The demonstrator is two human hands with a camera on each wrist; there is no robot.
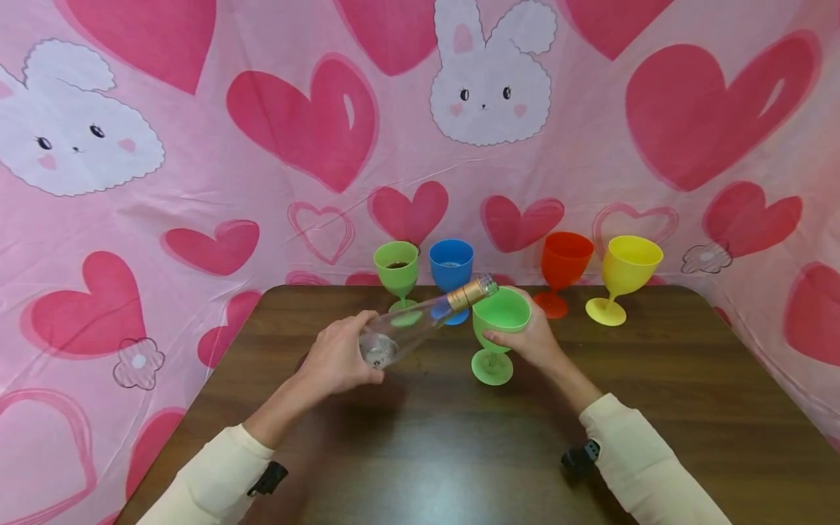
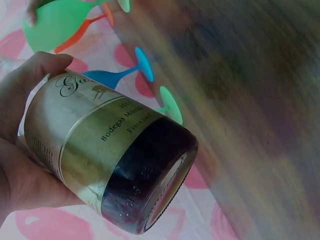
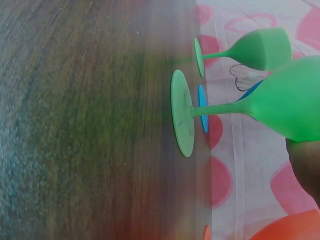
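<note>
My left hand (image 1: 337, 355) grips a glass wine bottle (image 1: 420, 321) round its body. The bottle is tilted, its neck (image 1: 469, 293) pointing right with the mouth at the rim of a green goblet (image 1: 502, 313). My right hand (image 1: 538, 339) holds that goblet by its bowl. Whether its foot (image 1: 492, 367) touches the table cannot be told. In the left wrist view, the bottle's label (image 2: 95, 125) faces the camera, and dark liquid (image 2: 145, 170) shows near its base. No stream from the mouth can be made out.
Along the table's (image 1: 420, 445) back edge stand a second green goblet (image 1: 397, 273) with dark liquid inside, a blue goblet (image 1: 451, 261) partly behind the bottle, a red goblet (image 1: 566, 259) and a yellow goblet (image 1: 630, 266). A pink heart-patterned cloth (image 1: 262, 175) hangs behind.
</note>
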